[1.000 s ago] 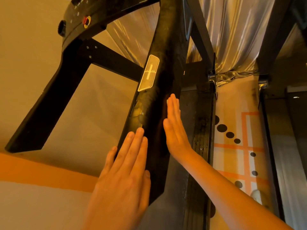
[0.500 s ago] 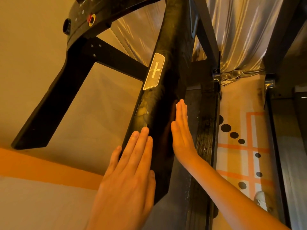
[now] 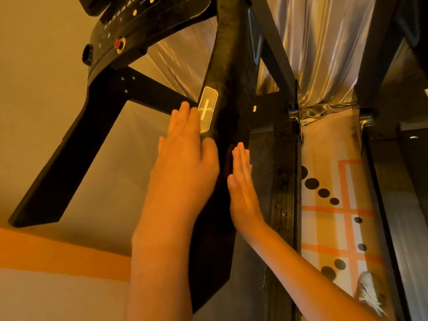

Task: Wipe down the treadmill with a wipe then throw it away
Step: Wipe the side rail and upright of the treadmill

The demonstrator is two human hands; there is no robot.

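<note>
Head view: the black treadmill [image 3: 231, 54] fills the middle of the scene, its long handrail [image 3: 213, 262] running from the near bottom up and away toward the console [image 3: 143, 26] at far left. A shiny pale curtain [image 3: 324, 42] hangs behind the frame on the far right. Below it, a pale floor mat [image 3: 342, 230] with orange lines and black dots lies to the right of the treadmill's ribbed side rail [image 3: 284, 205]. The left hand [image 3: 185, 163] lies flat on the left face of the handrail, fingers straight and together, gripping nothing visible, its fingertips just beside a pale pad [image 3: 207, 110] marked with a plus sign. The right hand [image 3: 243, 188] presses flat against the right face of the same handrail, fingers straight and together, a little nearer than the left one. Whether a wipe sits under either palm cannot be told. A light shoe [image 3: 368, 293] shows on the mat at near right. A small red button [image 3: 118, 43] in a yellow ring sits on the console.
</note>
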